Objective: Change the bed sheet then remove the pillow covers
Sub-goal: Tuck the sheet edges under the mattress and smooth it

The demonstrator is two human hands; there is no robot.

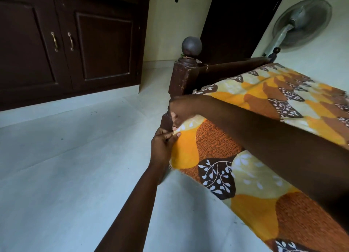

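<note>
left forearm (132, 204) and right forearm (273, 138) converge on one corner: sheet step in hand

largest in view, the bed sheet printed with orange, yellow and brown leaf shapes (217, 151) covers the mattress top and hangs down its near side, beside the dark wooden bedpost with a round ball top (179, 81). the right hand (181, 110) bunches the sheet's corner against the post, fingers curled into the cloth. the left hand (164, 144), just below it, pinches the hanging edge between thumb and fingers.

this reads as the first half of the task, the sheet change; whether this sheet is going on or coming off cannot be told. no pillows show, so the covers look not yet begun. the next move likely calls for a firm two-handed hold while the corner is drawn taut round the post, or freed from it, without snagging.

around the bed: a pale glossy tiled floor (66, 166), a dark brown panelled wooden cupboard (66, 44), a grey fan with a round cage (302, 25) by the pale wall, and small brass door handles (54, 42).
</note>
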